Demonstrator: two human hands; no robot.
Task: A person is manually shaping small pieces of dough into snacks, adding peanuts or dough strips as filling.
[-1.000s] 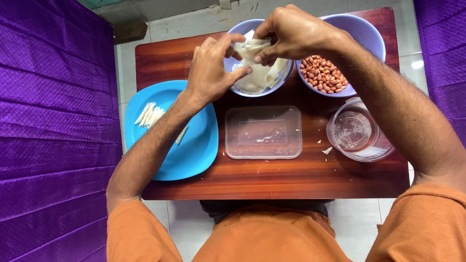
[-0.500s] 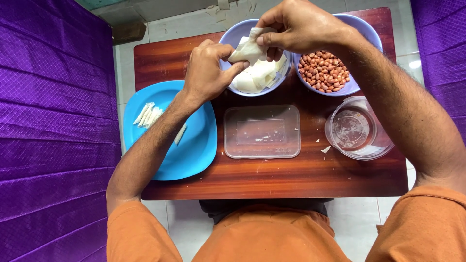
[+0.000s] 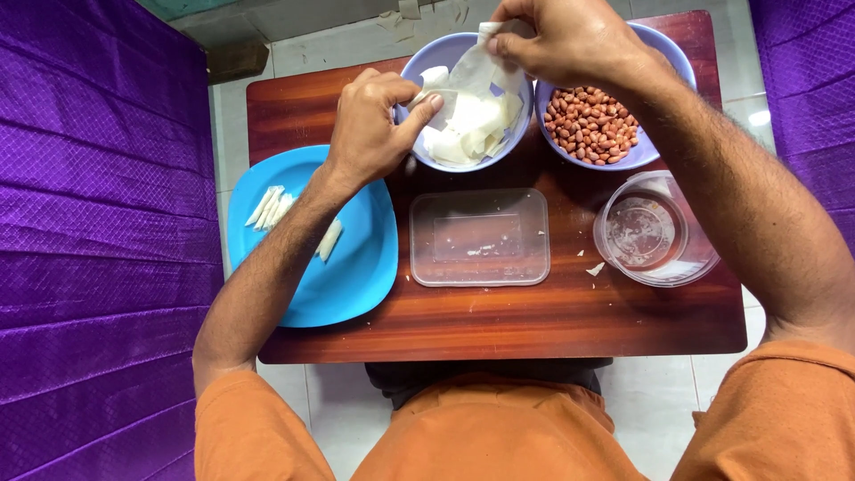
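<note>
Both of my hands hold one thin white wrapper sheet (image 3: 472,76) over a lilac bowl (image 3: 419,67) filled with more white sheets. My left hand (image 3: 374,129) pinches the sheet's near-left corner at the bowl's left rim. My right hand (image 3: 565,40) pinches its far edge above the gap between the two bowls. A second lilac bowl (image 3: 663,53) to the right holds peanuts (image 3: 592,125). A blue plate (image 3: 356,276) at the left carries several rolled white pieces (image 3: 272,207), partly under my left forearm.
A clear rectangular plastic container (image 3: 479,237) lies in the middle of the red-brown wooden table (image 3: 534,316). A round clear bowl of water (image 3: 655,232) stands at the right. Purple fabric (image 3: 98,223) hangs on both sides. A small white scrap (image 3: 595,268) lies beside the container.
Both hands have shifted slightly toward the far side, drawing the white sheet apart and higher over the bowl of sheets. The other dishes have stayed in place.
</note>
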